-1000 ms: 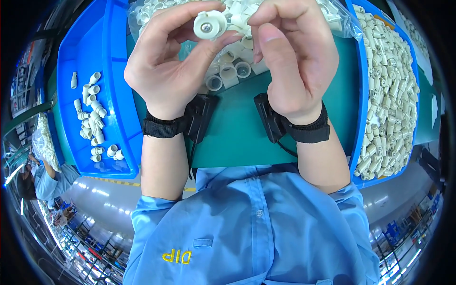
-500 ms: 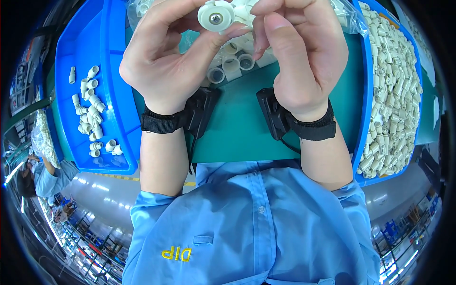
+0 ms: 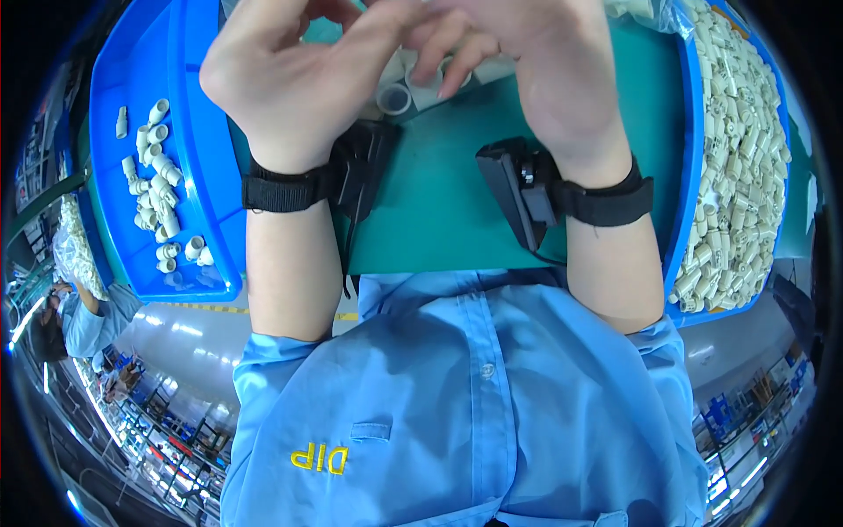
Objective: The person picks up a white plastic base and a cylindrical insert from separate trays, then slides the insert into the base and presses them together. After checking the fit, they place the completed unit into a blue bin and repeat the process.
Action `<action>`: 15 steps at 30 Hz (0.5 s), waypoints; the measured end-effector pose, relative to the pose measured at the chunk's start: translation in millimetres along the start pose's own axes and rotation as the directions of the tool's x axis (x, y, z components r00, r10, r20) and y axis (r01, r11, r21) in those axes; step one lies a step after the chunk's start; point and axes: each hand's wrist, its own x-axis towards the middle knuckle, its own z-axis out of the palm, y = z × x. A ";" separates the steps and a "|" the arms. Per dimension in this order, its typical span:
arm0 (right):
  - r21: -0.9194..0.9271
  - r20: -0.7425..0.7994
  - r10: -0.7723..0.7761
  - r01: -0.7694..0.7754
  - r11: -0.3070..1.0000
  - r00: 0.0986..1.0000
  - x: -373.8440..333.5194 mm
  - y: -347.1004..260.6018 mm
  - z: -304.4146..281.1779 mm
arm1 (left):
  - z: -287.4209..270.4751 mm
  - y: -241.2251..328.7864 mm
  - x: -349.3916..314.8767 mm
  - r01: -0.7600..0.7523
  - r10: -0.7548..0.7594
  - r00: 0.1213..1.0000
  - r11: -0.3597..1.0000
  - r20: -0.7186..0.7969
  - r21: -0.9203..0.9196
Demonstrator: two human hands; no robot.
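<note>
Our left hand and right hand overlap at the upper edge, partly cropped; we cannot tell their grip. White fittings show just beyond. Green tabletop gives us room between two blue trays; yellow lettering marks our shirt.

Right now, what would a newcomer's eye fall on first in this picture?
Probably the blue bin at right, heaped with pale parts. At left, another blue bin holds only a loose cluster. Near the top between them, the left hand and right hand appear close together.
</note>
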 end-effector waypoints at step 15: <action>0.197 -0.015 0.163 -0.157 0.968 0.986 4.4 -5.5 -12.0 | -5.3 -2.8 8.2 -0.202 0.168 0.976 0.939 0.139 0.279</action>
